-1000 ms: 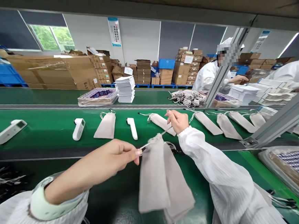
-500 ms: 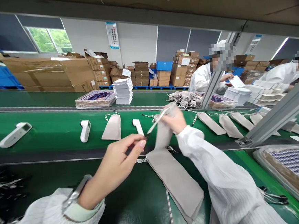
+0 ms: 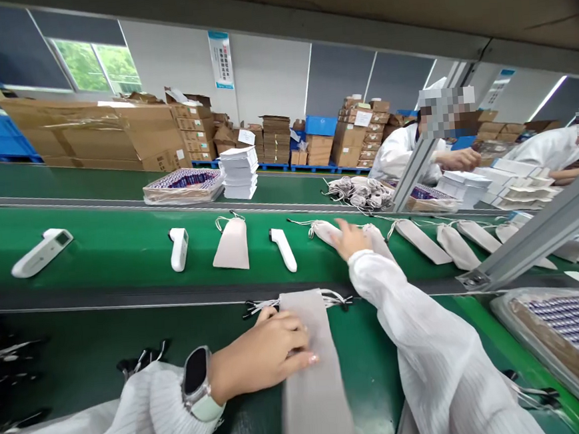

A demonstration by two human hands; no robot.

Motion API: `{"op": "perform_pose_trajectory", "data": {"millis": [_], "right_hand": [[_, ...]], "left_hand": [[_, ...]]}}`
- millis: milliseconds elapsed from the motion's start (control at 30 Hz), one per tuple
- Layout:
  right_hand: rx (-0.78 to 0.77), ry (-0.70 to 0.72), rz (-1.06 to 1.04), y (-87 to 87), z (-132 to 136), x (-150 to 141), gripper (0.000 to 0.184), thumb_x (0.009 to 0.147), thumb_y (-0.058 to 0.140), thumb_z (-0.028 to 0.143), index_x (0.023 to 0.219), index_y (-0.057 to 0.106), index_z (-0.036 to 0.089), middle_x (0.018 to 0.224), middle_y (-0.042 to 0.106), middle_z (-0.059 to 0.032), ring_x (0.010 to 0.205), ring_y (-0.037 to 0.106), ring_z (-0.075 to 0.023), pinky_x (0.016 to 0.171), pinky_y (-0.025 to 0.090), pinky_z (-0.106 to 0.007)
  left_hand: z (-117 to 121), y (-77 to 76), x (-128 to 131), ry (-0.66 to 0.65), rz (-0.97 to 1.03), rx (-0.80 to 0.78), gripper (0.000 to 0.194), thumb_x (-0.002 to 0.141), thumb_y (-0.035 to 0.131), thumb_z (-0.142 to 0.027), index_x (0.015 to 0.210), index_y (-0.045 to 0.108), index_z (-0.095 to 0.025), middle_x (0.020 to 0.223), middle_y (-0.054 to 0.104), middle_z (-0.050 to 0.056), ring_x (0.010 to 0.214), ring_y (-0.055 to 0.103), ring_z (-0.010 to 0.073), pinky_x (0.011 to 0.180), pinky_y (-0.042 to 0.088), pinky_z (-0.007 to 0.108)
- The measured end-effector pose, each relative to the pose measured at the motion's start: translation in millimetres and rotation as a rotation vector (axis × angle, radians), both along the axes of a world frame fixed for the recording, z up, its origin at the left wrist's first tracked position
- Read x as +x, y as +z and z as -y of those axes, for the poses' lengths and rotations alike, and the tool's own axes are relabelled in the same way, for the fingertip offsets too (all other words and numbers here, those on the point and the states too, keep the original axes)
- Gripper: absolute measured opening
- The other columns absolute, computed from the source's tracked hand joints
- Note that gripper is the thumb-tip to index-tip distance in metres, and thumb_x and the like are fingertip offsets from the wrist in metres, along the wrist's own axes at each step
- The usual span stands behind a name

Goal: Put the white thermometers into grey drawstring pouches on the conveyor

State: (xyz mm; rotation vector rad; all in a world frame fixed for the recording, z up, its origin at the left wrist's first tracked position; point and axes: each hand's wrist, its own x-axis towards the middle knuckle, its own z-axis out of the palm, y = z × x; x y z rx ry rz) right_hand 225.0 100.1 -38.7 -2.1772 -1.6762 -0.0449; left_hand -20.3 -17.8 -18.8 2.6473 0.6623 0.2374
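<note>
Head view, grey pouch (image 3: pixel 317 402), long axis fore-and-aft, drawstring end (image 3: pixel 301 301) pointing away.

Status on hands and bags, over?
Left hand on gray bag. Right hand above green belt, beside more bags; contact unclear. Metal post off to the right.

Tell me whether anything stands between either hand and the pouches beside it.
Nothing visible does. The left hand lies over the left edge of the near pouch. The right hand overlaps the end of the far pouch on its left; whether it touches is unclear.
</note>
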Motion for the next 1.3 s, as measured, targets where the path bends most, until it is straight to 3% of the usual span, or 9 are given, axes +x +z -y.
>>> {"op": "perform_pose_trajectory", "data": {"millis": [100, 167, 233, 333, 467, 600, 733, 900, 1300], "right_hand": [[-0.116, 0.428, -0.052, -10.1, 2, -44, 0.048, 0.079, 0.034, 0.053, 0.124, 0.035, 0.036, 0.120, 0.044, -0.0083, 0.112, 0.039, -0.0243, 0.088, 0.030, -0.043], [-0.195, 0.536, -0.054, -20.2, 4, -63, 0.046, 0.075, 0.036, 0.059, 0.116, 0.045, 0.040, 0.121, 0.044, -0.0070, 0.115, 0.036, -0.0274, 0.088, 0.027, -0.048], [-0.207, 0.528, -0.131, -29.4, 4, -70, 0.040, 0.070, 0.047, 0.056, 0.103, 0.057, 0.036, 0.113, 0.049, -0.0072, 0.112, 0.038, -0.0292, 0.089, 0.026, -0.050], [-0.142, 0.430, -0.330, -37.2, -1, -62, 0.021, 0.071, 0.057, 0.033, 0.088, 0.065, 0.024, 0.101, 0.055, -0.0084, 0.104, 0.046, -0.0261, 0.091, 0.029, -0.043], [-0.055, 0.325, -0.528, -36.8, -11, -40, 0.034, 0.073, 0.049, 0.016, 0.106, 0.057, 0.020, 0.104, 0.055, -0.0081, 0.101, 0.050, -0.0214, 0.090, 0.035, -0.039], [0.000, 0.351, -0.948, -17.4, -13, -33, 0.055, 0.077, 0.047, 0.021, 0.128, 0.029, 0.018, 0.096, 0.058, -0.0079, 0.088, 0.059, -0.0178, 0.075, 0.047, -0.036], [0.064, 0.612, -1.612, 26.2, 6, -43, 0.094, 0.063, 0.063, 0.014, 0.132, 0.001, 0.033, 0.094, 0.059, -0.0021, 0.085, 0.061, -0.0174, 0.070, 0.050, -0.037], [0.059, 0.816, -1.663, 62.3, 39, -66, 0.103, 0.058, 0.068, 0.017, 0.128, -0.004, 0.042, 0.086, 0.058, 0.0053, 0.076, 0.062, -0.0141, 0.066, 0.051, -0.033], [0.313, 0.656, -1.671, 59.6, 41, -82, 0.053, 0.058, 0.069, 0.027, 0.097, 0.034, 0.030, 0.080, 0.050, 0.0058, 0.066, 0.059, -0.0125, 0.061, 0.053, -0.032]], "left_hand": [[1, 10.4, 2, 0.011, -0.051, -0.007, 0.035, 0.089, 0.031, -0.026, 0.069, 0.058, -0.018, 0.069, 0.057, 0.000, 0.071, 0.053, 0.0143, 0.073, 0.037, 0.029], [-1, 9.4, 2, 0.047, -0.015, 0.033, 0.027, 0.089, 0.033, -0.025, 0.084, 0.058, -0.019, 0.085, 0.059, 0.002, 0.082, 0.053, 0.0165, 0.077, 0.037, 0.030], [-5, 3.0, 1, 0.098, 0.019, 0.079, 0.023, 0.087, 0.038, -0.025, 0.104, 0.052, -0.020, 0.105, 0.054, 0.004, 0.098, 0.047, 0.0200, 0.085, 0.035, 0.033], [-10, -8.5, -2, 0.140, -0.002, 0.076, 0.028, 0.085, 0.043, -0.024, 0.112, 0.047, -0.021, 0.108, 0.052, 0.005, 0.102, 0.044, 0.0209, 0.086, 0.036, 0.033], [-11, -14.0, -1, 0.210, 0.049, 0.126, 0.022, 0.083, 0.046, -0.020, 0.104, 0.051, -0.021, 0.102, 0.050, 0.004, 0.096, 0.044, 0.0196, 0.081, 0.039, 0.032], [-10, -12.4, 1, 0.263, 0.044, 0.197, 0.011, 0.084, 0.042, -0.018, 0.087, 0.053, -0.018, 0.085, 0.053, 0.002, 0.083, 0.044, 0.0188, 0.073, 0.038, 0.032], [-13, -11.3, 0, 0.286, 0.007, 0.231, 0.016, 0.086, 0.041, -0.024, 0.075, 0.053, -0.018, 0.076, 0.054, 0.001, 0.082, 0.043, 0.0196, 0.070, 0.035, 0.032], [-16, -3.4, -2, 0.286, 0.028, 0.142, 0.024, 0.088, 0.034, -0.030, 0.076, 0.052, -0.019, 0.075, 0.057, 0.000, 0.078, 0.047, 0.0177, 0.069, 0.034, 0.030], [-13, 6.3, 2, 0.410, 0.330, -0.112, 0.021, 0.081, 0.045, -0.033, 0.067, 0.045, -0.018, 0.065, 0.045, -0.005, 0.059, 0.043, 0.0101, 0.055, 0.030, 0.021]]}}
